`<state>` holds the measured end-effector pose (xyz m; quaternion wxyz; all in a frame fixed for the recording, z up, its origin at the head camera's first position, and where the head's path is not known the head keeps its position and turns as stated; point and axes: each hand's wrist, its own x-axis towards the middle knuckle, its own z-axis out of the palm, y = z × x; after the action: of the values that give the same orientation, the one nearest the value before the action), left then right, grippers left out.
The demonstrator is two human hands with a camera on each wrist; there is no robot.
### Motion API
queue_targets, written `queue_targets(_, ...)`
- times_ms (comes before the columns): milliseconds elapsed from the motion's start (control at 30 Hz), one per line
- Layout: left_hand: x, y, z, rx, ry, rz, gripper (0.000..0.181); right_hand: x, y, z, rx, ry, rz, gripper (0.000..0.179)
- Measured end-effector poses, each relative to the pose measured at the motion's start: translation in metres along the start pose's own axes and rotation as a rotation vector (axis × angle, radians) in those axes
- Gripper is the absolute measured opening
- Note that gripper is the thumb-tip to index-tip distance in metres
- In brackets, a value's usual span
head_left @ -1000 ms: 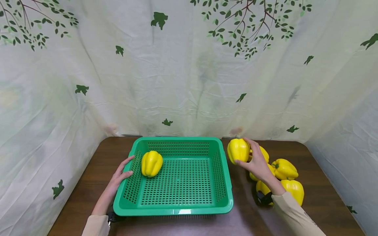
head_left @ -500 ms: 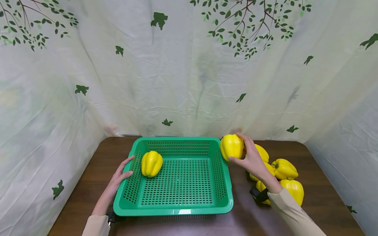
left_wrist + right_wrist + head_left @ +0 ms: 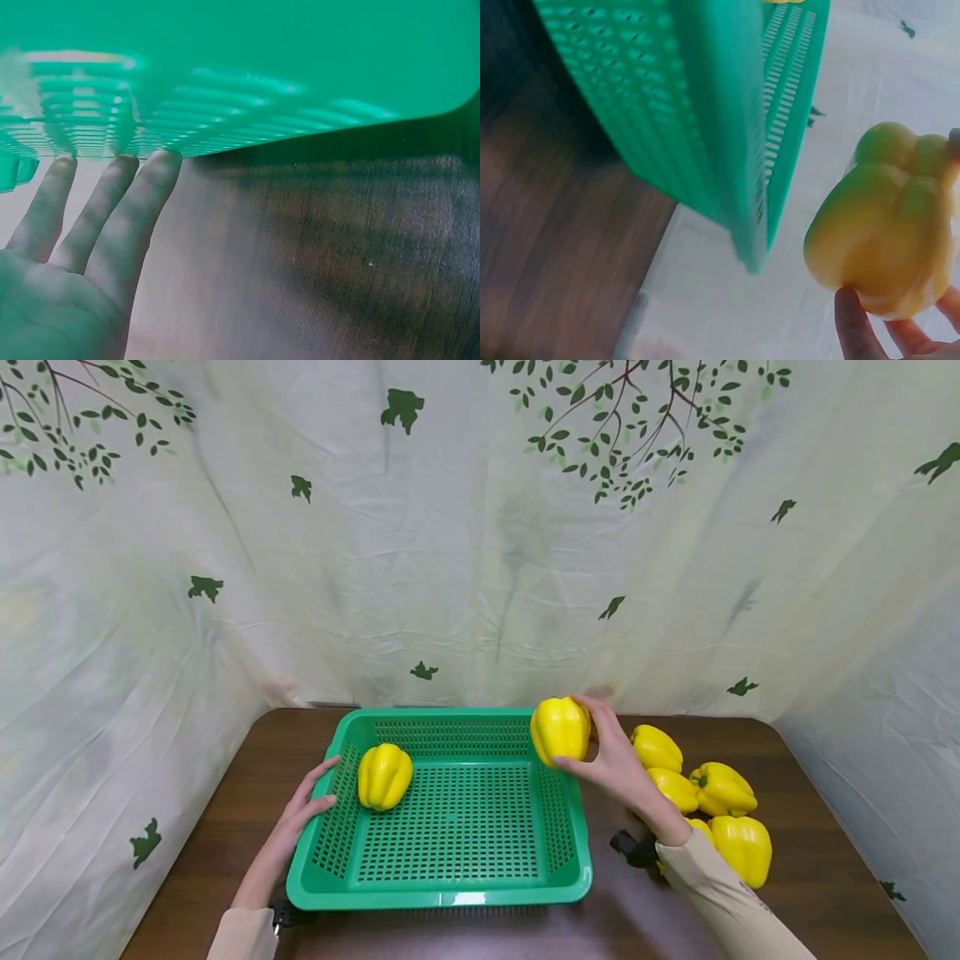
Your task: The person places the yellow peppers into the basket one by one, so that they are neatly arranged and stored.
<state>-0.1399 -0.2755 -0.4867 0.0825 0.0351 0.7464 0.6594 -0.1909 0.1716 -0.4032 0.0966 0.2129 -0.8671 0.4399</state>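
And there's the right hand, thumb and fingers spread around a yellow bell pepper, a secure hold with the pepper up in the air. From the head view it overlaps the back right corner of the green basket; the right wrist view shows pepper and basket well clear of touching. Over on the other side, the left hand is steady at the basket's left rim, index finger and thumb a little apart with their tips at the edge, while the left wrist view picks out three straight fingers laid against the mesh wall from outside. Inside the basket, one pepper sits on the slotted floor near the left wall, lobes glossy under the light. Out to the right, a cluster of yellow peppers lies close together on the brown tabletop, one of them partly hidden behind the right forearm. A beige sleeve covers that arm, and a black device shows at its wrist. Behind it all hangs a pale curtain, printed with leafy branches and dark green leaves, its folds running down to the tabletop's back edge.
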Motion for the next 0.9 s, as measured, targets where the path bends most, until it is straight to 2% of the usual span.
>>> queue_targets(300,0.0,-0.001,0.0,-0.018,-0.011,0.012,0.051,0.01,-0.013,0.014,0.084,-0.033,-0.029,0.084)
queue_targets(533,0.0,-0.001,0.0,-0.015,-0.014,0.027,0.05,0.015,-0.022,0.026,0.082,-0.042,-0.04,0.083)
queue_targets(900,0.0,-0.001,-0.001,-0.009,-0.006,0.013,0.051,0.021,-0.034,0.05,0.098,-0.069,-0.021,0.082)
